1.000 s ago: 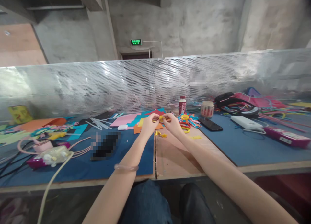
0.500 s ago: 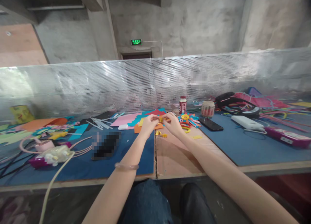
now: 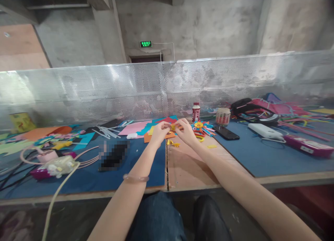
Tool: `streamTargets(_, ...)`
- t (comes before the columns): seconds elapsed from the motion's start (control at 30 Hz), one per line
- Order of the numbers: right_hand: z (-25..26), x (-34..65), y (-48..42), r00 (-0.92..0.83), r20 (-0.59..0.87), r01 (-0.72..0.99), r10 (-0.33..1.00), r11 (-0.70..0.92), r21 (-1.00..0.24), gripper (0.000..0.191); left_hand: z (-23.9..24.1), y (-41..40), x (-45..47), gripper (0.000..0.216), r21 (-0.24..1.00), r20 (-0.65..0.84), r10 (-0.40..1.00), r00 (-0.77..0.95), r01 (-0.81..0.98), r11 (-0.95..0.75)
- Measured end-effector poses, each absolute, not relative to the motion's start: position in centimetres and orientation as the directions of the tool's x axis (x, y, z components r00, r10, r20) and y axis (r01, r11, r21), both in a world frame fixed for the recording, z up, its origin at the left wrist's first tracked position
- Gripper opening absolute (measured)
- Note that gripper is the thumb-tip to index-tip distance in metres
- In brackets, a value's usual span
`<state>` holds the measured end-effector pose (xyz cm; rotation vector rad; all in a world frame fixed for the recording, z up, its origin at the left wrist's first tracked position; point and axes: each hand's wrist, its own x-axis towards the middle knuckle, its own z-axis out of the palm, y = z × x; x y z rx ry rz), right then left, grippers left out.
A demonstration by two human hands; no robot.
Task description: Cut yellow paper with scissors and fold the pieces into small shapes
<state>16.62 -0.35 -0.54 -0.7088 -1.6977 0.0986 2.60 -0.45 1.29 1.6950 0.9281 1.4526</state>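
Observation:
Between my fingertips is a small yellow paper piece (image 3: 172, 127), pinched from both sides above the table. My left hand (image 3: 161, 130) is closed on its left edge, and my right hand (image 3: 184, 130) is closed on its right edge. The piece's exact shape is too small to make out. Below my hands lie yellow paper scraps (image 3: 172, 143) on the bare wooden strip. Just right of my right hand rests a colourful paper flower (image 3: 198, 125) with a yellow centre and blue and orange strips. Orange paper (image 3: 151, 138) lies under and beside my left hand.
Behind the hands stand a red-capped bottle (image 3: 196, 112) and a jar (image 3: 223, 116). A black phone (image 3: 226, 132), a white power bank (image 3: 264, 131) and a purple power strip (image 3: 308, 145) lie right. Glue sticks (image 3: 106, 131) and a cable-covered power strip (image 3: 56, 166) are left. Perforated metal panel (image 3: 104, 91) borders the back.
My fingers have shifted slightly around the yellow paper piece, and my right hand is raised a little. The objects on the table stay where they were.

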Motion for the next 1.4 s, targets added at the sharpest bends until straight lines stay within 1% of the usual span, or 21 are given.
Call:
streamTargets(0.27,-0.53,16.74,-0.28,-0.088,0.858,0.41,0.507,0.803,-0.432,0.014,1.33,-0.49,2.82,0.015,0.893,0.447,0.891,0.083,0.025,-0.45)
streamTargets(0.47,-0.62,16.71,0.13,-0.065,0.864,0.438,0.5,0.792,-0.425,0.011,1.32,-0.55,3.02,0.016,0.903,0.43,0.896,0.114,-0.04,-0.428)
streamTargets(0.63,-0.71,16.65,0.35,-0.084,0.876,0.463,0.475,0.797,-0.388,0.011,1.29,-0.56,2.94,0.017,0.878,0.476,0.872,0.113,-0.006,-0.479)
streamTargets(0.73,-0.68,16.67,0.3,-0.096,0.873,0.461,0.477,0.799,-0.386,0.012,1.25,-0.42,2.88,0.021,0.864,0.5,0.859,0.105,0.002,-0.503)
streamTargets(0.8,-0.62,16.68,0.2,-0.101,0.868,0.455,0.486,0.798,-0.395,0.013,1.24,-0.35,2.86,0.022,0.861,0.506,0.857,0.096,0.007,-0.508)
streamTargets(0.93,-0.55,16.65,0.04,-0.098,0.859,0.448,0.502,0.793,-0.412,0.014,1.25,-0.38,2.89,0.018,0.861,0.502,0.861,0.082,0.045,-0.507)
streamTargets(1.07,-0.59,16.59,0.1,-0.07,0.858,0.453,0.509,0.783,-0.427,0.015,1.35,-0.65,2.99,0.016,0.868,0.494,0.866,0.08,0.012,-0.496)
streamTargets(1.27,-0.67,16.44,0.29,-0.04,0.81,0.422,0.585,0.745,-0.517,0.018,1.33,-0.72,3.03,0.014,0.884,0.466,0.88,0.095,0.001,-0.468)
streamTargets(1.4,-0.59,16.37,0.13,-0.013,0.772,0.384,0.636,0.716,-0.583,0.021,1.1,-0.35,2.93,0.013,0.881,0.472,0.877,0.086,-0.02,-0.472)
